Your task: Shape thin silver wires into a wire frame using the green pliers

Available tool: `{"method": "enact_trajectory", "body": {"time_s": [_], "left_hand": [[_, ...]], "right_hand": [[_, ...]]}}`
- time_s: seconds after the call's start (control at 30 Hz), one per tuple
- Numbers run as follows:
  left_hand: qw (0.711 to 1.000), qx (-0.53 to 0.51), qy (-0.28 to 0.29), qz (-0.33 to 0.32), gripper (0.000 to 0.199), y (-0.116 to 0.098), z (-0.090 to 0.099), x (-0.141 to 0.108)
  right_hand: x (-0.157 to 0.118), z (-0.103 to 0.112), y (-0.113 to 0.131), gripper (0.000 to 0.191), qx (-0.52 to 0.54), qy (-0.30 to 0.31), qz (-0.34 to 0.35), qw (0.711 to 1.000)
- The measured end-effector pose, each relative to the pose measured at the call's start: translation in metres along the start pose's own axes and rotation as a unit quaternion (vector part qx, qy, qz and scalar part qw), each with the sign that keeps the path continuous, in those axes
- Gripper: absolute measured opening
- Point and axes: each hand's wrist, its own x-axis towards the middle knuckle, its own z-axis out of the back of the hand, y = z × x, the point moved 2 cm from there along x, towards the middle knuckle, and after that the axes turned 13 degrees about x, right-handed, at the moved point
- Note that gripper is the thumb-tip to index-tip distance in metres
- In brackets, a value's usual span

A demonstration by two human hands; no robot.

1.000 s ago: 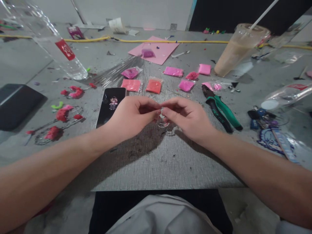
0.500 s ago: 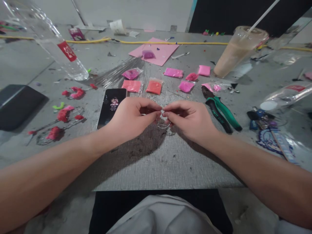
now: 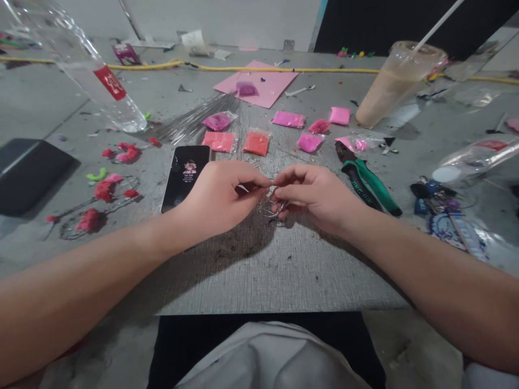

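Note:
A thin silvery wire (image 3: 272,212), bent into a loop, hangs between my two hands over the table. My left hand (image 3: 227,192) pinches it between thumb and forefinger. From the other side my right hand (image 3: 318,197) also pinches the wire, its fingers curled and almost touching the left fingertips. The exact grip points are partly hidden by the fingers. A phone (image 3: 184,173) with a lit screen lies beside my left hand. To the right of my right hand are green-and-black pliers (image 3: 367,181).
Packets of pink clay (image 3: 287,119) and an orange-red packet (image 3: 256,141) lie beyond my hands. Straight wires (image 3: 190,121) spread behind the phone. Red clay pieces on wire (image 3: 106,187) are at left. A water bottle (image 3: 109,97) and a drink cup (image 3: 389,86) stand farther back.
My right hand has turned slightly, with its lower fingers showing more under the wire. The wire loop has shifted and tilted between the hands. Both hands keep pinching it.

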Motion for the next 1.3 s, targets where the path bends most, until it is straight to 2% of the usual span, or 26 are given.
{"method": "enact_trajectory", "body": {"time_s": [0.07,0.17,0.27,0.37,0.47,0.53,0.67,0.8,0.87,1.1,1.3], "left_hand": [[1.000,0.015,-0.008,-0.021,0.021,-0.001,0.000,-0.001],[0.996,0.048,-0.030,-0.069,0.022,-0.002,0.000,-0.002],[0.990,0.079,-0.050,-0.108,0.022,-0.002,0.000,-0.003],[0.979,0.091,-0.094,-0.158,0.022,-0.001,-0.001,-0.004],[0.964,0.106,-0.135,-0.204,0.022,0.001,-0.001,-0.004],[0.960,0.120,-0.139,-0.212,0.023,0.002,-0.002,-0.004],[0.967,0.115,-0.135,-0.185,0.018,0.003,-0.002,-0.004],[0.984,0.076,-0.092,-0.135,0.015,0.004,-0.003,-0.002],[0.988,0.066,-0.072,-0.116,0.017,0.004,-0.004,-0.002],[0.994,0.059,-0.046,-0.073,0.018,0.001,-0.006,-0.003],[0.997,0.042,-0.053,-0.049,0.015,0.003,-0.008,-0.003]], "right_hand": [[0.000,0.000,0.000,0.015,0.004,-0.009,-0.031,0.999],[0.002,0.002,0.002,0.016,0.002,0.004,-0.041,0.999],[0.005,0.005,0.003,0.014,0.007,0.047,-0.031,0.998],[0.008,0.009,0.004,0.012,0.014,0.086,-0.015,0.996],[0.010,0.012,0.005,0.014,0.003,0.112,0.005,0.994],[0.011,0.013,0.007,0.017,-0.020,0.119,0.027,0.992],[0.010,0.013,0.009,0.022,-0.095,0.113,0.087,0.985],[0.006,0.010,0.007,0.015,-0.165,0.092,0.159,0.969],[0.004,0.008,0.005,0.012,-0.180,0.086,0.169,0.965],[0.003,0.007,0.007,0.013,-0.222,0.084,0.132,0.962],[0.005,0.008,0.008,0.010,-0.151,0.071,0.061,0.984]]}}
